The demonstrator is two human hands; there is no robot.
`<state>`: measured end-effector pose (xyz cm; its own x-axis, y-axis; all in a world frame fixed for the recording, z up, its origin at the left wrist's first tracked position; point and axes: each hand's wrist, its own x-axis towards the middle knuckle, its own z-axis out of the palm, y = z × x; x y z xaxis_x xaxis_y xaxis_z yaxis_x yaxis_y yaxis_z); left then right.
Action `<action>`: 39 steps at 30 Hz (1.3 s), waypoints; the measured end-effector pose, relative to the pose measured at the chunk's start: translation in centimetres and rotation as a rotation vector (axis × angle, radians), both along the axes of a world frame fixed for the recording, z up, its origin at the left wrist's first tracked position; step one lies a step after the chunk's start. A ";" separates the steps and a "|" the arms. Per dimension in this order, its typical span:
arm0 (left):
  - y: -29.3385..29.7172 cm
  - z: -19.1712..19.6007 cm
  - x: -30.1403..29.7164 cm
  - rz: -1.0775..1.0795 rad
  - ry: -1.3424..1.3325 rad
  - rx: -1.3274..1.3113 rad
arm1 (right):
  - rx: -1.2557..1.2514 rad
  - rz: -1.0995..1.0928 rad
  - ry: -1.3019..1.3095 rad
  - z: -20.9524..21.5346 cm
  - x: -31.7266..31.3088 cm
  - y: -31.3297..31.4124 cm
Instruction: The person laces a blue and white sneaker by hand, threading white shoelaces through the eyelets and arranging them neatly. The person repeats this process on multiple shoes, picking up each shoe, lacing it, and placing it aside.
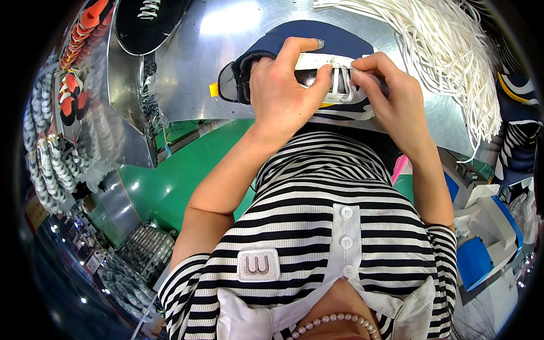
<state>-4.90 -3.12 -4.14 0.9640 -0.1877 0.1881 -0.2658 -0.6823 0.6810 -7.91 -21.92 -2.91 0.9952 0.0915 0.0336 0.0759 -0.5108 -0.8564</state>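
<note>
A navy shoe (309,35) with a white eyelet strip and a yellow heel tab lies sideways on the metal table, toe to the right. My left hand (283,88) holds it at the collar, some fingers hidden inside the opening. Its index finger rests on the navy upper, and the thumb reaches toward the eyelets. White shoelace (341,79) crosses the throat of the shoe in several rows. At the toe end of these rows, my right hand (396,93) pinches the shoelace between thumb and forefinger. The exact bit of lace in that pinch is partly hidden.
A big bundle of white shoelaces (453,62) spreads over the metal table (195,68) at the right. Far left stands a black shoe (148,25) with white laces. Shoe parts hang on racks at the left; more navy shoes (518,141) are stacked at the right edge.
</note>
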 end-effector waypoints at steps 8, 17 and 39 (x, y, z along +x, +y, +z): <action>-0.3 -0.3 -0.5 -0.105 -0.053 -0.030 | -0.469 0.082 -0.227 -0.8 1.1 2.5; -0.3 0.1 -0.7 -0.068 -0.070 -0.023 | -0.296 0.129 -0.110 1.0 1.7 1.0; -1.1 -0.1 -0.2 -0.047 0.003 -0.107 | -0.207 0.033 -0.046 1.2 0.3 -0.5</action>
